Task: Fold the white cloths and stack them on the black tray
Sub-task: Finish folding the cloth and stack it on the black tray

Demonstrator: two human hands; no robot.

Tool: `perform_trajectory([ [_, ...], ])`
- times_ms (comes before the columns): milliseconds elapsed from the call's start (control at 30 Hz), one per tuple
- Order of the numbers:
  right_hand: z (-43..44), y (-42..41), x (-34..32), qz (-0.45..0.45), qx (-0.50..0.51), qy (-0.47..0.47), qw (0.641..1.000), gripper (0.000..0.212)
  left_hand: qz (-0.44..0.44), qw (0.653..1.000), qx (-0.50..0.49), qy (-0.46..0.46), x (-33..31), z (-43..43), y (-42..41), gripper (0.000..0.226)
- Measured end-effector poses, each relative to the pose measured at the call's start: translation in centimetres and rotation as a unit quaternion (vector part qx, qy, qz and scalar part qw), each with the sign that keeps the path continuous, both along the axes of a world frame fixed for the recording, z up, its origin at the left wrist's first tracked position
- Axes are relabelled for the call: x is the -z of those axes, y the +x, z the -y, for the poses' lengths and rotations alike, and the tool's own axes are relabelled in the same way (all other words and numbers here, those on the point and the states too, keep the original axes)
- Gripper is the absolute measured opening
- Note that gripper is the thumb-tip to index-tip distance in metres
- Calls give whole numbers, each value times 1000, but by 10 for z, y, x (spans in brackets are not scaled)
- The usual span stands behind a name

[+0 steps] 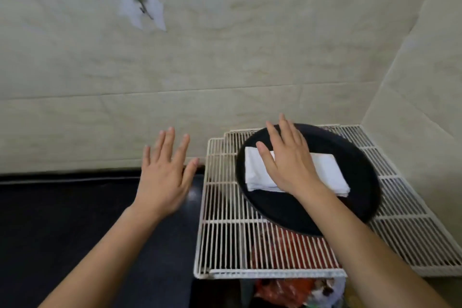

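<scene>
1. Beige marbled wall tiles [225, 57] fill the top of the view. Below them at 8 o'clock is a glossy black countertop [62, 220], and at 4 o'clock a white wire rack [225, 245], and that rack is where the action is.
2. On the rack sits a round black tray [287, 210]. In its middle lies a stack of folded white cloths [325, 172], edges roughly squared, with the long side running from 9 to 3 o'clock. So the task's goods are on the tray, where they belong.
3. The right hand [290, 162] lies flat over the 9 o'clock half of the stack. Its fingers are straight and close together, pointing toward 11 o'clock and gripping nothing. It reads as a pat to settle the folds (whether the palm presses or hovers just above, the blur won't say).
4. The left hand [162, 182] is out at 9 o'clock of the tray, over the countertop. Its fingers are spread wide and straight, and it holds nothing. My read is that flattening the stack needs only one hand, so this one is spare.
5. No loose cloth shows anywhere, so I'd judge the job is near its end, or paused between fetches.
6. Under the rack at 6 o'clock are red and orange packets [287, 245], out of play.
</scene>
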State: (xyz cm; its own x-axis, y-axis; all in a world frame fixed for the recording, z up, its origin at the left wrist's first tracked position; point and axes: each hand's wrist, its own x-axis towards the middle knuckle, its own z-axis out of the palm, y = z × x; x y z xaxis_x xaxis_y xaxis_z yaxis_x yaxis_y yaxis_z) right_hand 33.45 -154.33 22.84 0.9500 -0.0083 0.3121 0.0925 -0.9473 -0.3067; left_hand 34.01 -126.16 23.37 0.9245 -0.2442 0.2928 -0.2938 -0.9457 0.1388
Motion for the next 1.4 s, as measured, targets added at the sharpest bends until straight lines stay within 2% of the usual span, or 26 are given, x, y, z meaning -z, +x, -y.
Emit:
perform_trajectory([
  [100, -79, 9, 13, 3, -90, -6, 996, 68, 4, 995, -92, 36, 15, -75, -27, 69],
  [300, -241, -12, 28, -5, -200, -51, 978, 77, 6, 979, -192, 76, 26, -218, -94, 72],
  [500, -416, -49, 18, 43, -259, -71, 962, 84, 31, 959, -274, 62, 19, -382, -172, 75],
  [667, -576, -91, 23, 58, -288, -61, 954, 84, 28, 948, -301, 98, 20, -529, -233, 73],
  [900, -776, -145, 28, 54, -404, -104, 907, 78, -3, 917, -393, 71, 34, -698, -323, 72],
  [1167, -907, -132, 58, 43, -432, -131, 891, 77, -24, 893, -448, 35, 62, -802, -325, 78],
  [1400, -1058, -56, 87, 14, -446, -128, 886, 77, -76, 880, -460, 85, 79, -940, -266, 77],
])
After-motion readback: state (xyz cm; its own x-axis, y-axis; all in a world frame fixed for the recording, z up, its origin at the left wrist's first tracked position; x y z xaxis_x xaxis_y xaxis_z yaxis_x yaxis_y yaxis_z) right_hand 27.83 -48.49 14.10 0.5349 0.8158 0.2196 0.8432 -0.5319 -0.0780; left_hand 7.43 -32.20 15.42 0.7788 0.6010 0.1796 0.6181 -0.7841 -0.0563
